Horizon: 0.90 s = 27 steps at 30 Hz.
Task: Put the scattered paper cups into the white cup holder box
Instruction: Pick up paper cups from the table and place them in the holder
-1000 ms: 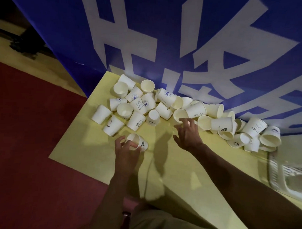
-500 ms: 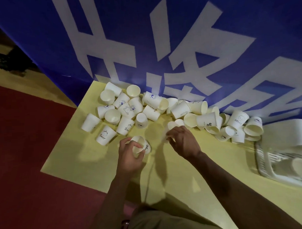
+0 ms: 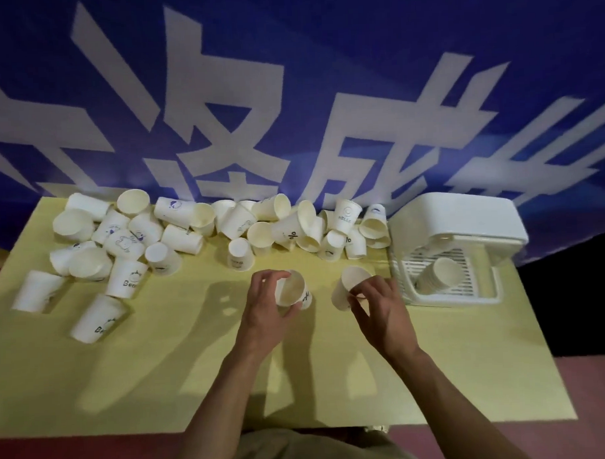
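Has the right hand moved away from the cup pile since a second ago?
Yes. The right hand has drawn back from the cup pile toward the person, now holding a cup.

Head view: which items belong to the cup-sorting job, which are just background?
Job:
- cup in left hand
- cup in right hand
- left hand and right hand
- scattered paper cups along the table's far side
- white cup holder box, one cup already lying in it

Background:
- blue banner
- yellow table
- red floor
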### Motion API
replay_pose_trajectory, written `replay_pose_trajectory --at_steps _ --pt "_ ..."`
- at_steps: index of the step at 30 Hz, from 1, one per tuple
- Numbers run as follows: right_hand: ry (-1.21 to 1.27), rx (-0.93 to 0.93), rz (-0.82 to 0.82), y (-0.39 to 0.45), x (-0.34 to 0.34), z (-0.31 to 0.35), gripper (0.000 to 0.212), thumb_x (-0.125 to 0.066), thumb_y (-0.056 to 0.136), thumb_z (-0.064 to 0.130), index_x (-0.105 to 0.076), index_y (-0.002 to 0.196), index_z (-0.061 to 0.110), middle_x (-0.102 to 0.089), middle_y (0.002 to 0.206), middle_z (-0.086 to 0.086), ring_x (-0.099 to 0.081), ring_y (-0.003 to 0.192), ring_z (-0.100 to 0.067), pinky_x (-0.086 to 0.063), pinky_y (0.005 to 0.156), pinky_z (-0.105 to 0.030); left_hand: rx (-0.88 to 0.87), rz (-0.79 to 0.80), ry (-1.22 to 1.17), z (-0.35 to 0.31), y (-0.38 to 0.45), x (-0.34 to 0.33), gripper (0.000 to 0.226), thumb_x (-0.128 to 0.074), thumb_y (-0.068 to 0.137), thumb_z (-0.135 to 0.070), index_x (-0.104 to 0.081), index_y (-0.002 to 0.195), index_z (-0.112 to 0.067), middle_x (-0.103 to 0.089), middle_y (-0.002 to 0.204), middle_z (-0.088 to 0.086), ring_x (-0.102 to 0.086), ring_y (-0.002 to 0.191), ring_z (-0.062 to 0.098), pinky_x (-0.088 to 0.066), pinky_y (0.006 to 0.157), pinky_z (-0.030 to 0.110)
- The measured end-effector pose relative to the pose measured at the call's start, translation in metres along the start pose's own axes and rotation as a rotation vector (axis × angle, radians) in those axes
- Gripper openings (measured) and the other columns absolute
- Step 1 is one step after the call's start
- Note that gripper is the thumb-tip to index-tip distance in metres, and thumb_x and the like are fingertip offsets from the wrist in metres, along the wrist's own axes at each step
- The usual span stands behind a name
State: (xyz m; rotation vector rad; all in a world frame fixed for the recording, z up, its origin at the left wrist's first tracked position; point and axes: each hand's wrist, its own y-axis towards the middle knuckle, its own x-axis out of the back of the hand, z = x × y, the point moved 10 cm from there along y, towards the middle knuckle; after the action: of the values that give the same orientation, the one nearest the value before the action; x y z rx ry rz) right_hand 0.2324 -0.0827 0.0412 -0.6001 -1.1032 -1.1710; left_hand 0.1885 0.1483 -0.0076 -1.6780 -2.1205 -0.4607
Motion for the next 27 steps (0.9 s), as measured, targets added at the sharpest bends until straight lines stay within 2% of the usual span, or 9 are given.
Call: replay_pose_trajectory --at_steps 4,7,9,12,16,18,22,25,27 --pt "0.054 -0.061 -0.083 -0.025 0.047 -0.077 0.025 -0.082 0.082 0.010 -0.068 0.101 0.018 -0.056 0.118 -0.007 -0.051 0.106 -0.032 -0.052 0.082 -0.044 -0.077 0.020 0.008 -0.059 0.000 -0.071 0.057 -0.084 0.077 -0.022 -0.055 0.125 -0.032 -0.042 0.128 -0.012 -0.054 0.117 0.015 -0.054 0.091 0.037" --pt "0.162 -0.122 -0.095 -0.044 0.080 -0.142 0.019 -0.081 0.083 0.011 -0.067 0.093 0.019 -0.050 0.126 -0.005 -0.060 0.104 -0.029 -0.057 0.081 -0.042 -0.099 0.041 0.006 -0.109 -0.003 -0.126 0.056 -0.082 0.077 -0.023 -0.054 0.125 -0.033 -0.043 0.128 -0.010 -0.053 0.118 0.014 -0.051 0.096 0.037" --pt "0.203 -0.148 -0.110 -0.055 0.105 -0.181 0.019 -0.083 0.083 0.013 -0.066 0.090 0.018 -0.048 0.128 -0.002 -0.060 0.101 -0.019 -0.056 0.078 -0.031 -0.131 0.044 0.004 -0.146 -0.002 -0.161 0.056 -0.081 0.077 -0.023 -0.055 0.126 -0.032 -0.043 0.129 -0.010 -0.052 0.121 0.012 -0.048 0.100 0.031" --pt "0.230 -0.118 -0.113 -0.065 0.138 -0.228 0.017 -0.083 0.085 0.018 -0.066 0.090 0.015 -0.047 0.130 -0.003 -0.052 0.098 0.003 -0.044 0.078 -0.005 -0.160 0.023 0.013 -0.198 0.006 -0.211 0.055 -0.081 0.080 -0.025 -0.055 0.128 -0.029 -0.041 0.131 -0.011 -0.049 0.125 0.004 -0.037 0.102 0.011" --pt "0.277 -0.096 -0.100 -0.075 0.159 -0.271 0.017 -0.080 0.088 0.020 -0.065 0.094 0.014 -0.044 0.137 -0.003 -0.049 0.107 0.021 -0.052 0.081 -0.014 -0.177 0.006 0.057 -0.237 0.014 -0.255 0.057 -0.081 0.080 -0.025 -0.055 0.131 -0.025 -0.041 0.134 -0.006 -0.048 0.126 0.004 -0.032 0.099 0.000" --pt "0.298 -0.079 -0.106 -0.074 0.168 -0.289 0.017 -0.079 0.089 0.021 -0.064 0.095 0.015 -0.041 0.142 -0.001 -0.050 0.108 0.019 -0.052 0.082 -0.014 -0.179 -0.001 0.095 -0.247 0.019 -0.272 0.059 -0.082 0.080 -0.020 -0.054 0.132 -0.026 -0.041 0.134 -0.007 -0.049 0.125 0.006 -0.035 0.097 0.002" --pt "0.324 -0.081 -0.076 -0.068 0.174 -0.313 0.018 -0.077 0.091 0.026 -0.062 0.096 0.019 -0.038 0.148 0.000 -0.055 0.105 0.005 -0.048 0.085 -0.008 -0.189 -0.005 0.196 -0.249 0.028 -0.299 0.056 -0.081 0.081 -0.023 -0.054 0.130 -0.024 -0.042 0.133 -0.007 -0.050 0.124 0.011 -0.045 0.101 0.024" --pt "0.351 -0.049 -0.081 -0.062 0.176 -0.317 0.018 -0.076 0.092 0.028 -0.060 0.097 0.020 -0.037 0.152 0.000 -0.057 0.115 -0.010 -0.053 0.090 -0.019 -0.155 -0.001 0.243 -0.242 0.032 -0.316 0.056 -0.081 0.082 -0.024 -0.054 0.131 -0.023 -0.042 0.134 -0.008 -0.048 0.126 0.012 -0.046 0.102 0.027" --pt "0.377 -0.013 -0.096 -0.054 0.180 -0.316 0.018 -0.075 0.093 0.027 -0.059 0.095 0.019 -0.037 0.151 0.000 -0.054 0.118 -0.008 -0.050 0.094 -0.020 -0.103 -0.011 0.259 -0.234 0.037 -0.325 0.060 -0.083 0.081 -0.024 -0.053 0.133 -0.024 -0.042 0.134 -0.010 -0.047 0.127 0.011 -0.045 0.105 0.028"
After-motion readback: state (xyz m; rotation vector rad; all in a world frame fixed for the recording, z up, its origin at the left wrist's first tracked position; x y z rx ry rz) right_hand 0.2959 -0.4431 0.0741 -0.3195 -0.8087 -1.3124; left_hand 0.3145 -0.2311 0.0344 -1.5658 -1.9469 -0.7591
